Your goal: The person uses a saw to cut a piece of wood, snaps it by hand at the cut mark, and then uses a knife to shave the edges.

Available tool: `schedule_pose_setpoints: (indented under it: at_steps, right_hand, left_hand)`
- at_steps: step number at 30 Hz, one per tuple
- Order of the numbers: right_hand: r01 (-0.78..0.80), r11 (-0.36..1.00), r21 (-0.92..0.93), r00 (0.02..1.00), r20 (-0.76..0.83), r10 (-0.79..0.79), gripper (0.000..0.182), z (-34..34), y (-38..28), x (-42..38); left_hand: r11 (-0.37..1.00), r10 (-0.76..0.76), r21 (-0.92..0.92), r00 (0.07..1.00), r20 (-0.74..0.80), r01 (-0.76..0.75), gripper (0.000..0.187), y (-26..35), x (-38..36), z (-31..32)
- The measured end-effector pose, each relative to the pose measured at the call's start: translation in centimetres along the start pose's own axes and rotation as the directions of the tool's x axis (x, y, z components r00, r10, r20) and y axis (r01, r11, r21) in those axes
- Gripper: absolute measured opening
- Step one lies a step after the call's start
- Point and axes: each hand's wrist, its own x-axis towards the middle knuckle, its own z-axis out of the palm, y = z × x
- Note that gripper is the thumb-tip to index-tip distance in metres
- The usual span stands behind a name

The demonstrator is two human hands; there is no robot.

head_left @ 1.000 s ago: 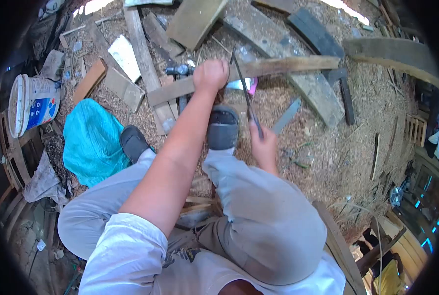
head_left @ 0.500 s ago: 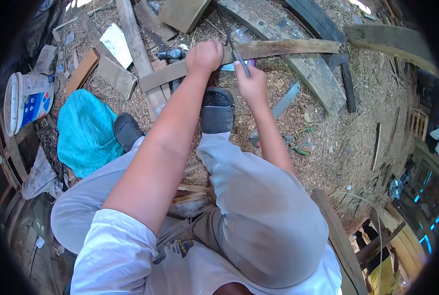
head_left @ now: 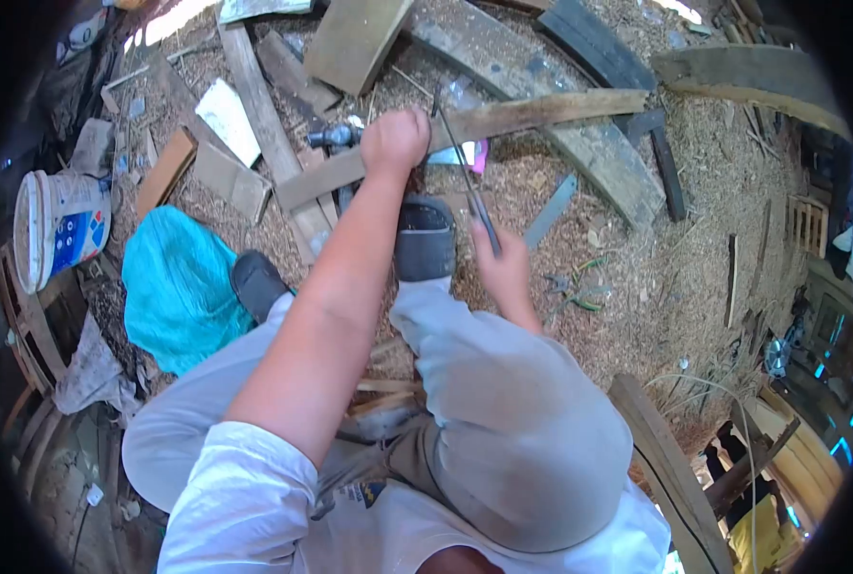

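Note:
My left hand point(head_left: 395, 142) is closed over a long, slightly curved wooden plank point(head_left: 532, 110), pressing it near its middle-left. The plank lies across other boards in front of my right shoe point(head_left: 426, 239). In my right hand point(head_left: 503, 273) is the grey handle of a thin-bladed saw point(head_left: 463, 158), seen almost edge-on. Its dark blade crosses the plank just right of my left hand. Behind the plank lies a hammer point(head_left: 331, 137), its head showing to the left of my left hand.
Sawdust and scrap boards cover the ground. A thick weathered beam point(head_left: 594, 163) runs under the plank's right part. Pliers point(head_left: 575, 292) and a flat grey strip point(head_left: 551, 212) lie to the right. At left are a teal sack point(head_left: 178, 292) and a white bucket point(head_left: 39, 230).
My right hand has drawn the saw back toward my body, away from the plank. My left hand stays on the plank, and the whole view has shifted slightly.

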Motion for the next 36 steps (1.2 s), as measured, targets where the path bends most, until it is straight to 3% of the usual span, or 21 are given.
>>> schedule_pose_setpoints:
  at_steps: [2, 3, 6, 8, 11, 12, 14, 15, 17, 20, 21, 23, 24, 26, 28, 31, 33, 34, 36]
  right_hand:
    - [-0.325, 0.946, 0.018, 0.94, 0.119, 0.32, 0.037, -1.5, -0.9, -1.6]
    - [-0.204, 0.977, -0.054, 0.972, 0.108, 0.209, 0.04, -1.4, -0.5, -0.7]
    - [-0.076, 0.997, -0.034, 0.99, 0.116, 0.079, 0.044, 2.3, 0.4, 5.8]
    - [-0.084, 0.996, -0.003, 0.987, 0.134, 0.084, 0.047, 3.1, -0.5, 6.7]
    - [-0.112, 0.992, -0.06, 0.989, 0.092, 0.118, 0.036, -1.2, 0.7, -1.6]
    - [-0.101, 0.993, -0.061, 0.99, 0.095, 0.106, 0.036, -1.4, 0.4, -0.6]
    - [-0.233, 0.965, -0.122, 0.958, 0.14, 0.249, 0.033, -2.6, -1.0, -0.7]
    - [-0.154, 0.988, -0.032, 0.98, 0.123, 0.156, 0.037, -1.0, -1.1, 1.8]
    - [-0.079, 0.996, -0.051, 0.984, 0.157, 0.086, 0.041, 3.1, 1.2, 7.8]
    - [-0.062, 0.998, -0.011, 0.991, 0.122, 0.062, 0.043, 2.2, -1.1, 5.3]
    - [-0.062, 0.995, -0.074, 0.992, 0.109, 0.07, 0.042, 0.8, 0.3, 2.3]
    - [-0.11, 0.986, 0.124, 0.994, 0.029, 0.107, 0.043, -0.8, 0.6, -2.1]
    - [-0.107, 0.986, 0.129, 0.994, 0.035, 0.103, 0.043, -0.1, 0.6, -0.5]
    - [-0.092, 0.984, -0.155, 0.979, 0.165, 0.118, 0.041, 0.3, 0.9, 2.7]
    - [-0.034, 0.993, -0.112, 0.986, 0.161, 0.052, 0.041, 3.4, 0.5, 8.0]
    - [-0.047, 0.999, -0.025, 0.996, 0.07, 0.048, 0.041, 1.8, -0.3, 3.6]
    - [-0.046, 0.999, -0.017, 0.998, 0.033, 0.046, 0.041, -0.2, 3.0, -2.1]
    - [-0.039, 0.999, -0.012, 0.999, 0.029, 0.04, 0.041, -0.3, 2.1, -0.9]
    - [-0.192, 0.975, -0.114, 0.969, 0.136, 0.206, 0.039, -1.9, -0.7, -0.6]
  left_hand:
    - [0.999, -0.006, 0.038, 1.0, -0.003, 0.006, 0.057, -0.4, -0.2, 0.6]
    - [0.999, 0.02, 0.029, 0.998, -0.053, -0.018, 0.057, -0.7, -0.3, 1.0]
    - [1.0, -0.006, -0.008, 1.0, -0.002, 0.006, 0.057, -0.1, -0.8, 0.0]
    - [1.0, -0.001, -0.013, 1.0, 0.017, 0.001, 0.057, -0.4, -1.0, 0.1]
    - [1.0, 0.001, 0.017, 1.0, 0.007, -0.001, 0.057, -0.5, -0.2, 0.4]
    - [1.0, -0.002, 0.013, 1.0, -0.004, 0.002, 0.057, -0.4, 0.6, 0.2]
    - [1.0, -0.027, -0.007, 1.0, -0.007, 0.027, 0.058, -0.5, -0.4, 0.8]
    - [0.999, -0.037, 0.008, 0.998, 0.043, 0.036, 0.058, 0.1, -0.8, -0.4]
    - [1.0, -0.011, -0.001, 1.0, 0.028, 0.011, 0.058, -0.4, -0.4, 0.7]
    - [1.0, 0.004, -0.001, 0.999, 0.035, -0.004, 0.06, -0.2, -0.9, -0.2]
    - [1.0, 0.006, -0.001, 1.0, 0.015, -0.006, 0.06, -0.3, -0.6, 0.1]
    - [1.0, -0.007, 0.026, 1.0, -0.013, 0.007, 0.061, -0.9, 0.3, 1.2]
    - [0.999, -0.012, 0.03, 1.0, -0.018, 0.013, 0.061, -1.1, 1.0, 0.8]
    - [1.0, 0.002, 0.013, 1.0, 0.024, -0.003, 0.061, -0.5, -0.5, 0.5]
    - [0.999, -0.018, -0.026, 1.0, 0.008, 0.019, 0.06, 0.0, -0.4, 0.1]
    - [1.0, -0.008, 0.005, 1.0, 0.006, 0.008, 0.059, -0.3, -0.7, 0.1]
    - [1.0, 0.01, 0.013, 1.0, -0.026, -0.01, 0.059, -0.4, -0.1, 0.4]
    - [1.0, 0.003, 0.019, 1.0, -0.023, -0.002, 0.059, -0.5, 0.0, 0.8]
    - [0.999, -0.002, 0.042, 1.0, -0.015, 0.003, 0.06, -0.7, -1.1, 1.3]
